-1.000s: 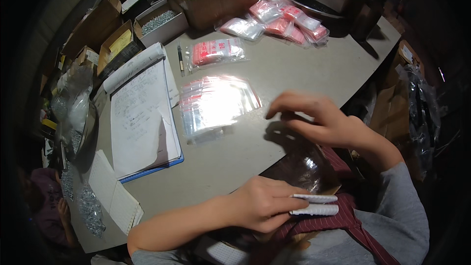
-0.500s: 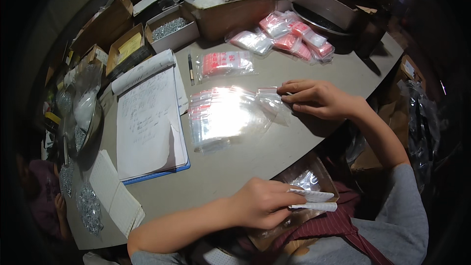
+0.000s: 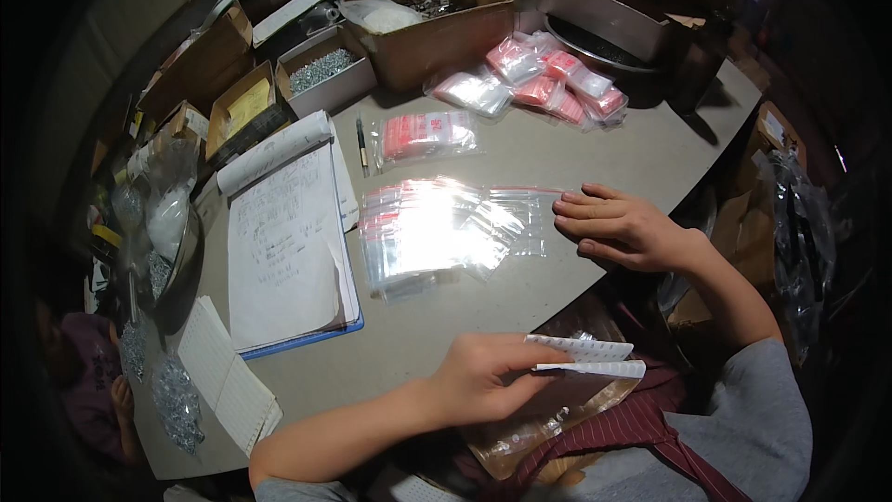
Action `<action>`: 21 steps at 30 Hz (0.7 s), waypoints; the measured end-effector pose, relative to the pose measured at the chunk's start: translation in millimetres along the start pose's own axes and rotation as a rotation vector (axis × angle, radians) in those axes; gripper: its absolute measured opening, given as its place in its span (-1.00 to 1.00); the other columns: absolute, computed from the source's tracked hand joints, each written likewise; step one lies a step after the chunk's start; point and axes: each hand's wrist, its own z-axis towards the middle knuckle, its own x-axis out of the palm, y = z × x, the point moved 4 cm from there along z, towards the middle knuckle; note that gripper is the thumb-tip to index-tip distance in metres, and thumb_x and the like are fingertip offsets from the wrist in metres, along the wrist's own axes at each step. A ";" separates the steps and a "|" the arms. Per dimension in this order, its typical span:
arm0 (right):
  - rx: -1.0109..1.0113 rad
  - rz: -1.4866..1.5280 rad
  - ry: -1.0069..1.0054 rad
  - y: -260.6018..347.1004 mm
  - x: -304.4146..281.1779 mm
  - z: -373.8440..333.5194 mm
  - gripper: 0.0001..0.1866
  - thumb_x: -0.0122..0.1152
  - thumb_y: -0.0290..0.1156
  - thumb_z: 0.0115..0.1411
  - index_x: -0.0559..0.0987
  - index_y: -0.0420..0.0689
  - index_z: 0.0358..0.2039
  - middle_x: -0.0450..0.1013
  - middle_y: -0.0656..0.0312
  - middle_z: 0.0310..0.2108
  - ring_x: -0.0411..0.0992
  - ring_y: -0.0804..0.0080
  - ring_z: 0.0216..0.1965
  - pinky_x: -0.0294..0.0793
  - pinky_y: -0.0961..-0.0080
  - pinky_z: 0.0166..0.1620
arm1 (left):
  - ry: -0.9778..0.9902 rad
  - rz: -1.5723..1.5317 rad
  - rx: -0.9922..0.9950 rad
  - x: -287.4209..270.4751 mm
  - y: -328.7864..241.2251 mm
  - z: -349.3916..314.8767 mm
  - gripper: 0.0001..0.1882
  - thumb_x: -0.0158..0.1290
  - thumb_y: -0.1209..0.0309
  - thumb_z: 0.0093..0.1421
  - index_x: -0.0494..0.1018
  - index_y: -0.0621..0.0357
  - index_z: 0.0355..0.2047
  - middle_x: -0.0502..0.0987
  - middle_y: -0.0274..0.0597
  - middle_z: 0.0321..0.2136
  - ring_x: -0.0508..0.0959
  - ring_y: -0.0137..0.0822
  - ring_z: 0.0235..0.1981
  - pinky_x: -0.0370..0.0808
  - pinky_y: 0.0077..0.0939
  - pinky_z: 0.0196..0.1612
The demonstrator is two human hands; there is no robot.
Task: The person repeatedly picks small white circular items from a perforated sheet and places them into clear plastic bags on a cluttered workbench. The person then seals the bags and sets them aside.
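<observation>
My left hand (image 3: 483, 376) is closed on a folded strip of white paper (image 3: 590, 358) with rows of small marks, held above a shallow cardboard box (image 3: 506, 451) at my lap. My right hand (image 3: 624, 228) rests at the table's right side, fingers stretched out and slightly apart. Its fingertips lie beside the right end of a fanned row of clear zip bags (image 3: 418, 242) with red seal lines. Strong glare washes out the middle of that row. Behind it lies a packet of red-printed bags (image 3: 432, 135).
A clipboard (image 3: 283, 251) with written sheets and a pen (image 3: 362, 146) lie left of the bags. More red-and-clear packets (image 3: 544, 79) are heaped at the back. A box of screws (image 3: 321, 74), a notebook (image 3: 223, 372) and a bag of metal parts (image 3: 177, 404) line the left. Another person (image 3: 88, 376) sits far left.
My right hand has come nearer to me and flattened, away from the last bag. That bag now lies flatter along the row. My left hand has shifted slightly left with the paper.
</observation>
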 end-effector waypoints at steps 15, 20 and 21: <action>0.034 0.156 -0.223 90.8 -18.1 -10.1 -0.54 0.37 -0.53 0.04 0.50 -0.21 0.00 0.46 -0.03 -0.09 0.46 -0.06 -0.05 0.49 0.14 0.00 | -0.268 -0.051 -0.380 -19.0 5.3 10.7 -0.80 0.23 0.50 0.31 0.68 0.32 -0.09 0.73 -0.24 -0.35 0.62 -0.56 -0.31 0.57 -0.61 -0.21; 0.051 0.059 -0.209 96.2 -10.4 -6.3 -0.47 0.40 -0.53 -0.02 0.47 -0.20 0.00 0.45 -0.03 -0.11 0.45 -0.06 -0.09 0.49 0.13 -0.03 | -0.248 0.020 -0.386 -20.2 3.1 11.9 -0.84 0.26 0.46 0.30 0.67 0.32 -0.19 0.70 -0.29 -0.41 0.58 -0.59 -0.37 0.52 -0.61 -0.32; 0.065 0.063 -0.195 96.0 -9.7 -5.7 -0.47 0.39 -0.53 -0.01 0.47 -0.21 0.02 0.45 -0.04 -0.11 0.45 -0.07 -0.08 0.49 0.14 -0.02 | -0.242 0.042 -0.390 -20.5 4.4 10.8 -0.84 0.26 0.46 0.30 0.66 0.32 -0.20 0.70 -0.30 -0.42 0.58 -0.60 -0.38 0.51 -0.61 -0.34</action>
